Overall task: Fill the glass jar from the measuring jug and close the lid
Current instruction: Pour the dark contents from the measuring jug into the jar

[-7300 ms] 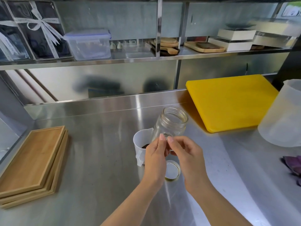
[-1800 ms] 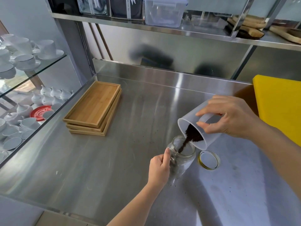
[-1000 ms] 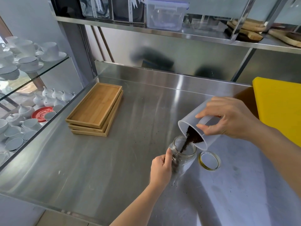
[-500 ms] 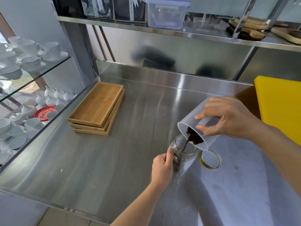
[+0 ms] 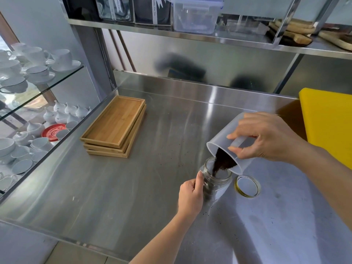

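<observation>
A clear glass jar (image 5: 219, 181) stands upright on the steel counter, with my left hand (image 5: 190, 197) wrapped around its left side. My right hand (image 5: 266, 137) holds a translucent white measuring jug (image 5: 222, 139) tipped down to the left, its rim over the jar's mouth. A dark brown granular stream (image 5: 221, 162) runs from the jug into the jar, and dark grains show in the jar's lower part. The jar's lid (image 5: 247, 185), gold-rimmed with a white inside, lies upside down on the counter just right of the jar.
A stack of wooden trays (image 5: 114, 126) sits at the counter's back left. A yellow cutting board (image 5: 329, 122) lies at the right edge. Dark grains are scattered on the steel counter (image 5: 133, 187). Glass shelves with white cups (image 5: 36, 73) stand to the left, past the counter edge.
Since seven seconds ago the jug was lifted and tipped over the jar. Over the last second the pouring goes on, and more dark grains have left the jug.
</observation>
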Available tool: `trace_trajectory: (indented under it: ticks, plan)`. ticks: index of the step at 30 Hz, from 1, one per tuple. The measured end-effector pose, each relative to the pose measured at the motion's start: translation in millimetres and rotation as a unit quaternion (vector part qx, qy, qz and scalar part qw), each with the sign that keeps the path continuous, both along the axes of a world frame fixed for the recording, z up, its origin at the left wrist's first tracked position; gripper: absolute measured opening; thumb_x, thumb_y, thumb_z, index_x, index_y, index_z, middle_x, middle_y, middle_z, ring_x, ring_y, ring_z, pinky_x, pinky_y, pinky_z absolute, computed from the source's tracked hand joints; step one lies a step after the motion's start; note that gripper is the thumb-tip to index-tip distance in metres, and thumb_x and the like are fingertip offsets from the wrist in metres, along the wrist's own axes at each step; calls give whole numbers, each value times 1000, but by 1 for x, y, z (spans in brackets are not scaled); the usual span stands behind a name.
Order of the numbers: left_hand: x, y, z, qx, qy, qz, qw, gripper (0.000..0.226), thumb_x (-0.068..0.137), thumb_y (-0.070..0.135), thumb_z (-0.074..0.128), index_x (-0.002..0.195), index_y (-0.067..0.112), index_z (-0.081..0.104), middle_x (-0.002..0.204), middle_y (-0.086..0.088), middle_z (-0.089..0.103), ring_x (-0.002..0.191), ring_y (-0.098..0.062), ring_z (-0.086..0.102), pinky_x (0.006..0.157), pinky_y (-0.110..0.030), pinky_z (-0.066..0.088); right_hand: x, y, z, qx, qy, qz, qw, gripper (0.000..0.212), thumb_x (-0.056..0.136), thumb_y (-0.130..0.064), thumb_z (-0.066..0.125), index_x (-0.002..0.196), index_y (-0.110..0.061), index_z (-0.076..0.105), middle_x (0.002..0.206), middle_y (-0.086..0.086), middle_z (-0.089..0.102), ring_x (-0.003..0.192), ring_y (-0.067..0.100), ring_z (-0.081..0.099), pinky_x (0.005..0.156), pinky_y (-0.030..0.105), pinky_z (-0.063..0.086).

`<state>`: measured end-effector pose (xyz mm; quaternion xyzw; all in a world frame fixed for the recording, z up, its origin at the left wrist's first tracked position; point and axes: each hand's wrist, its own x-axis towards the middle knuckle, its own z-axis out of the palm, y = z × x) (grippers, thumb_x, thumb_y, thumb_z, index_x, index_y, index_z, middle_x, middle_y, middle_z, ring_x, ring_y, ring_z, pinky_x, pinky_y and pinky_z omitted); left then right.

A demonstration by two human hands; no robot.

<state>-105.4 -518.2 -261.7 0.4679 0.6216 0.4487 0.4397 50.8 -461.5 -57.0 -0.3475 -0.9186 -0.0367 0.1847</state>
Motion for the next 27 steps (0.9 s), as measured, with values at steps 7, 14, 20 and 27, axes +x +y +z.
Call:
trace_trajectory:
  ticks: [7,14,20,27]
  plan:
    - [-1,1,-3,-5,-5,-6,1000,57,75,68,35,46,23,15,44,7,17,51,-23,30,52,-39,23,0,0,-1,3,-1,0,1000,42,68,-50,53,72,-12,72,61,6,61,54,23,50,50,25,33]
    - [-1,2,-3,-8,-8,-9,1000,56,75,68,34,44,24,16,43,7,17,52,-23,29,52,-39,23,0,0,1,21,0,10,1000,40,69,-46,55,73,-11,72,62,6,62,58,15,41,50,24,31]
    - [-1,1,-2,-5,-1,-7,1000,57,76,68,34,44,24,17,47,2,20,52,-22,29,52,-39,24,-2,-2,3,32,15,20,999,37,69,-44,57,72,-11,72,60,5,59,59,14,39,49,28,33]
    - [-1,2,-3,8,5,-10,1000,58,76,68,32,48,19,18,50,-10,30,50,-21,30,51,-37,25,0,-2,5,37,0,23,999,38,70,-44,56,72,-9,72,60,8,61,54,21,47,50,28,34]
